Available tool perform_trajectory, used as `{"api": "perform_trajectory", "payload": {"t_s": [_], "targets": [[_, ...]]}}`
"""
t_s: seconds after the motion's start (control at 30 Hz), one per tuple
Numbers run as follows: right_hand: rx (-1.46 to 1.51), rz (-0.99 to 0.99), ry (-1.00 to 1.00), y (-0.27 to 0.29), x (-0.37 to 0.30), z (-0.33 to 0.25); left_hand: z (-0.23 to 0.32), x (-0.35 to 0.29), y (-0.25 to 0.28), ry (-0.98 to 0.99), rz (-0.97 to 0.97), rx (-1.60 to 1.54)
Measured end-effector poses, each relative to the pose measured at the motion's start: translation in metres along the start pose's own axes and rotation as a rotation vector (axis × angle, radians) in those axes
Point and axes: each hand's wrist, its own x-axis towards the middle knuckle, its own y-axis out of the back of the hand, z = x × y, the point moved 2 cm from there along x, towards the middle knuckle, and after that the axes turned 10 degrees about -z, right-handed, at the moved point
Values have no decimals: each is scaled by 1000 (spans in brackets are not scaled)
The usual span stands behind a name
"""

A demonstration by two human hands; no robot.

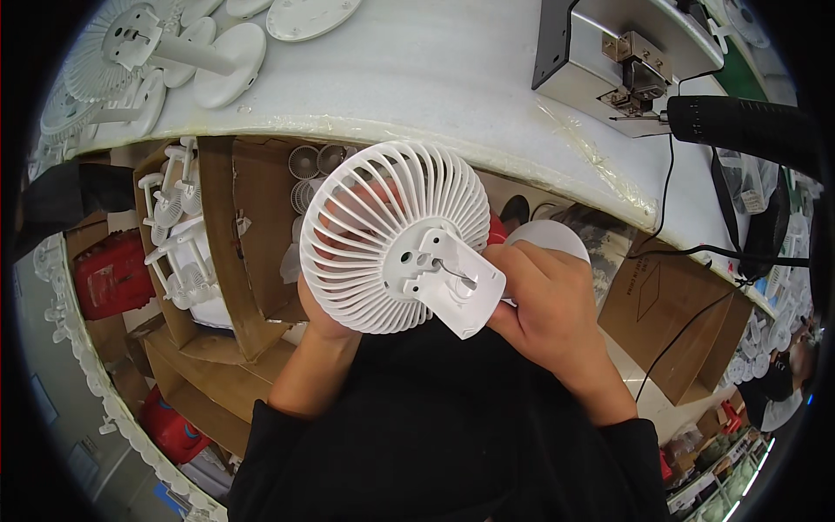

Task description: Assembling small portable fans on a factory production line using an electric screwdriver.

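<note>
Both my hands hold a white desk fan [370,248] above my lap, its slatted rear cage facing up. My left hand [323,311] grips the cage from beneath; its fingers show only partly through the slats. At the neck, my right hand [550,304] is closed around the stand, beside the open rear housing [465,296]. A short dark wire [457,274] lies in that housing. Past the right hand's knuckles shows the round white base [550,237].
Ahead is a white-covered workbench [417,78] with several white fans [130,43] at its left. A metal box device [600,70] and a black electric screwdriver [739,122] are at the right. Cardboard boxes [248,252] holding fan parts stand below left, another box [670,313] below right.
</note>
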Motion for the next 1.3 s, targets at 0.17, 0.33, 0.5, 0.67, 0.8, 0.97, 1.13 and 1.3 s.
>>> {"api": "perform_trajectory", "payload": {"t_s": [0.17,0.33,0.5,0.67,0.8,0.97,1.13,1.3], "targets": [[-7,-2,-22,0,-1,-3,3,0,0,9,1,-10],[-39,4,-61,4,1,-9,-3,0,9,60,63,-39],[-99,-44,-106,9,2,-18,-12,1,14,67,12,-84],[-171,-107,-192,17,3,-30,-19,-3,14,149,22,-437],[-167,-195,-279,22,3,-39,-16,-3,14,196,-4,-474],[-168,-233,-304,24,2,-40,-16,0,10,198,-11,-415],[-200,-290,-348,25,4,-42,-22,1,1,201,-41,-513],[-182,-304,-371,24,6,-34,-25,-2,7,232,-11,-592]]}}
